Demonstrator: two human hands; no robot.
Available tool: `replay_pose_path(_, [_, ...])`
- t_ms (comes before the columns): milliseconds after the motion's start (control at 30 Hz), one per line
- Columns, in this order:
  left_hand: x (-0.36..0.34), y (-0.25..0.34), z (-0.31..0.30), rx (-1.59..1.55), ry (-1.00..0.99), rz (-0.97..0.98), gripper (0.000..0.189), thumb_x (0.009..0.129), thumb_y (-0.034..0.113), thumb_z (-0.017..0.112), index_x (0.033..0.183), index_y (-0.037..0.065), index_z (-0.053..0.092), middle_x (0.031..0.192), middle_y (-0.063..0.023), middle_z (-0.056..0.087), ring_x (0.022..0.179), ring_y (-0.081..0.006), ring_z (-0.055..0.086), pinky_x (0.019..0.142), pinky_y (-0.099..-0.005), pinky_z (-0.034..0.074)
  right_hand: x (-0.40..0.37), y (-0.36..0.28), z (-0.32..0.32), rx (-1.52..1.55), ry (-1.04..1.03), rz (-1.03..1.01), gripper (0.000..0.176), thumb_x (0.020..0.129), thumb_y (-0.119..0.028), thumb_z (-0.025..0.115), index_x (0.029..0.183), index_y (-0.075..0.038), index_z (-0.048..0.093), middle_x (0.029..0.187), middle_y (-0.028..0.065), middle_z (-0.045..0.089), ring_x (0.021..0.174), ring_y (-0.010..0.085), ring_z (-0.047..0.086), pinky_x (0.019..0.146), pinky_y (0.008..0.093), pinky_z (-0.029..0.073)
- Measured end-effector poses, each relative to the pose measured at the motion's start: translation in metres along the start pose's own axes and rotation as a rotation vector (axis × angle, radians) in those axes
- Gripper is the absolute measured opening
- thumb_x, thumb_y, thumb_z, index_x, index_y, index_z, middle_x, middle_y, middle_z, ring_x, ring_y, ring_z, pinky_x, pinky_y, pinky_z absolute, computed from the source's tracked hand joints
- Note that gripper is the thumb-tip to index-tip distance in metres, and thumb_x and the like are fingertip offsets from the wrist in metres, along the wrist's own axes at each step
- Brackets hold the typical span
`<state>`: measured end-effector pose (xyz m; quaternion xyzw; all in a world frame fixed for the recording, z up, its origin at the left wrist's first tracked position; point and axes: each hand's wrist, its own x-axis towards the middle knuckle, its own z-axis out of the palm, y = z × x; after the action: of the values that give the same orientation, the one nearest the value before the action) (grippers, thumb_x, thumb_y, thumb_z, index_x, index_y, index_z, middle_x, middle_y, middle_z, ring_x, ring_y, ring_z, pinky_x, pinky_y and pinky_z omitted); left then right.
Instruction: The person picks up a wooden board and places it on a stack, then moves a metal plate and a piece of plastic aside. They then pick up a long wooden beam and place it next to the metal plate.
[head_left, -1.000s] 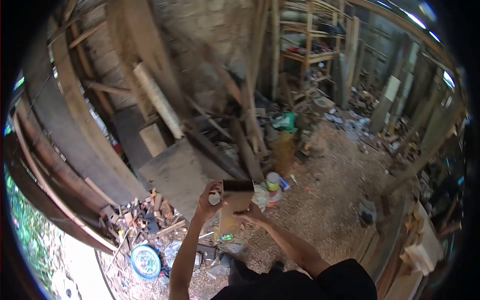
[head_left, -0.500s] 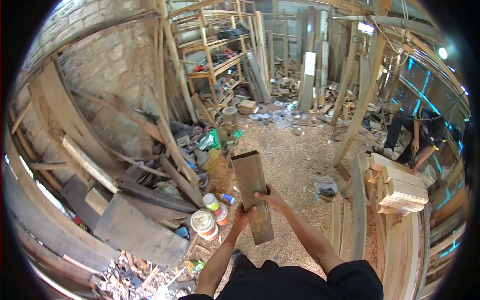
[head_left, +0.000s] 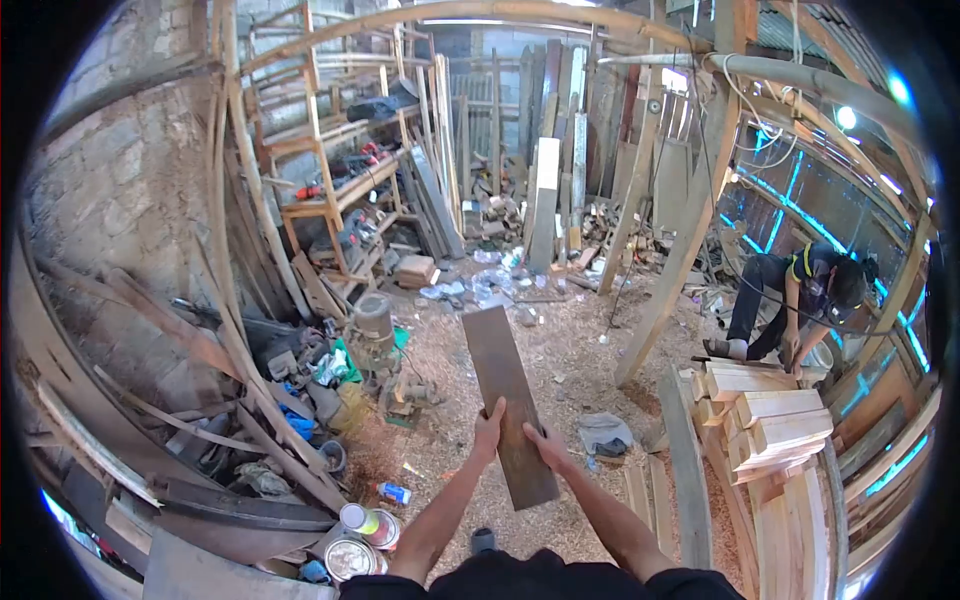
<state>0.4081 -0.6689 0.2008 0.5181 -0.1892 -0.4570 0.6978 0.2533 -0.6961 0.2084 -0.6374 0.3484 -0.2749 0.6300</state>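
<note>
A long brown rectangular piece [head_left: 507, 395], dull and flat-faced, is held out in front of my body, its far end tilted to the left. My left hand [head_left: 488, 430] grips its left edge, with the thumb on the upper face. On the right edge, a little lower, my right hand [head_left: 547, 446] is closed round it. Most of the fingers of both hands are hidden beneath the piece. Shavings cover the floor [head_left: 450, 340] below.
Paint cans [head_left: 352, 558] and a blue can [head_left: 394, 493] stand at lower left. A co-worker [head_left: 800, 300] bends beside stacked planks [head_left: 780, 425] on the right. A slanted post [head_left: 675, 270] rises right of centre; a wooden rack [head_left: 340, 190] stands at back left.
My view has swung right and up. The piece's open hollow end no longer shows; its flat face does. My left hand has moved up along its edge, while my right hand sits lower.
</note>
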Motion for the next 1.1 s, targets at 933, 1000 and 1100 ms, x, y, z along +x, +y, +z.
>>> replay_pose_path(933, [0.525, 0.068, 0.138, 0.124, 0.046, 0.048, 0.042, 0.073, 0.03, 0.067, 0.097, 0.0, 0.051, 0.087, -0.0055, 0.058, 0.073, -0.0109, 0.055, 0.063, -0.0238, 0.044, 0.574, -0.026, -0.185, 0.038, -0.107, 0.159, 0.052, 0.082, -0.044, 0.05, 0.105, 0.003, 0.053, 0.091, 0.0094, 0.059, 0.081, 0.0157, 0.054, 0.073, 0.0286, 0.042])
replay_pose_path(1000, [0.554, 0.067, 0.143, 0.105, 0.05, 0.012, 0.042, 0.072, 0.03, 0.068, 0.097, 0.001, 0.052, 0.084, -0.0043, 0.058, 0.07, -0.0097, 0.053, 0.059, -0.0236, 0.043, 0.605, -0.026, -0.195, -0.144, -0.097, 0.154, 0.053, 0.082, -0.044, 0.051, 0.105, 0.004, 0.053, 0.093, 0.009, 0.059, 0.082, 0.0153, 0.054, 0.074, 0.0283, 0.042])
replay_pose_path(1100, [0.602, 0.061, 0.148, 0.041, 0.042, 0.044, 0.041, 0.072, 0.03, 0.068, 0.097, 0.001, 0.053, 0.083, -0.004, 0.058, 0.07, -0.0095, 0.053, 0.06, -0.0243, 0.043, 0.645, -0.041, -0.204, 0.002, -0.163, 0.152, 0.054, 0.082, -0.044, 0.051, 0.105, 0.004, 0.053, 0.095, 0.0087, 0.059, 0.084, 0.0151, 0.053, 0.075, 0.0285, 0.041])
